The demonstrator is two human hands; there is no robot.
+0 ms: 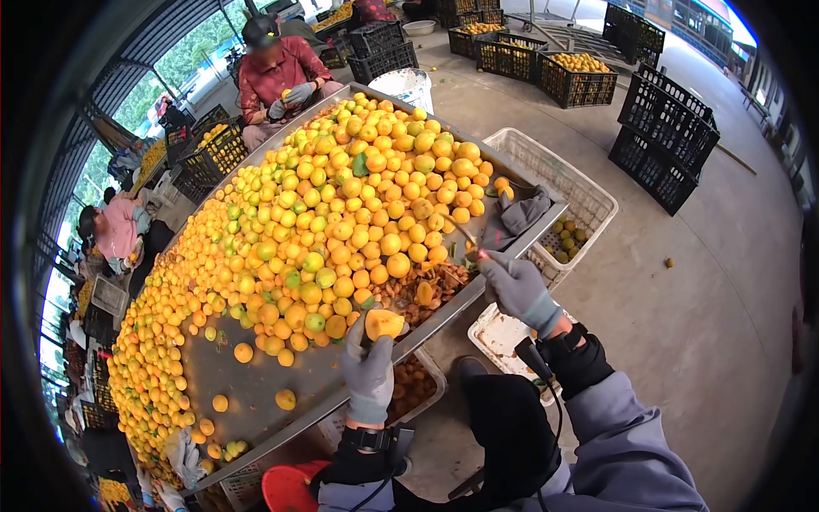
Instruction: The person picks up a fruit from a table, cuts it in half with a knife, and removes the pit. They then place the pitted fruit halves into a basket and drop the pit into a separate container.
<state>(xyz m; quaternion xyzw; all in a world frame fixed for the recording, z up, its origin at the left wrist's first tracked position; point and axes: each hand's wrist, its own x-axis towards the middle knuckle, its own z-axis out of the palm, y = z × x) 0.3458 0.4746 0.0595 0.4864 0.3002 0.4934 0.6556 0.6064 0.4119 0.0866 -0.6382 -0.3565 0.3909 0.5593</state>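
Observation:
My left hand [368, 380], in a grey glove, is closed around an orange-yellow apricot [384, 324] that looks cut open, just over the near edge of the metal table [324, 375]. My right hand [516, 294], gloved too, is closed at the table's right edge on a thin, slightly curved tool [461, 229] that points up and left; its exact kind cannot be made out. A big heap of apricots [341, 200], yellow with some greenish ones, covers much of the tabletop. Brown pits [426, 288] lie piled between my hands.
A dark grey cloth [522, 212] rests on the table's right corner. Beside the table stands a white crate [597, 189] with some fruit; another crate [439, 375] sits beneath the edge. Black crates [661, 149] are stacked at right. A person [281, 72] handles fruit across the table.

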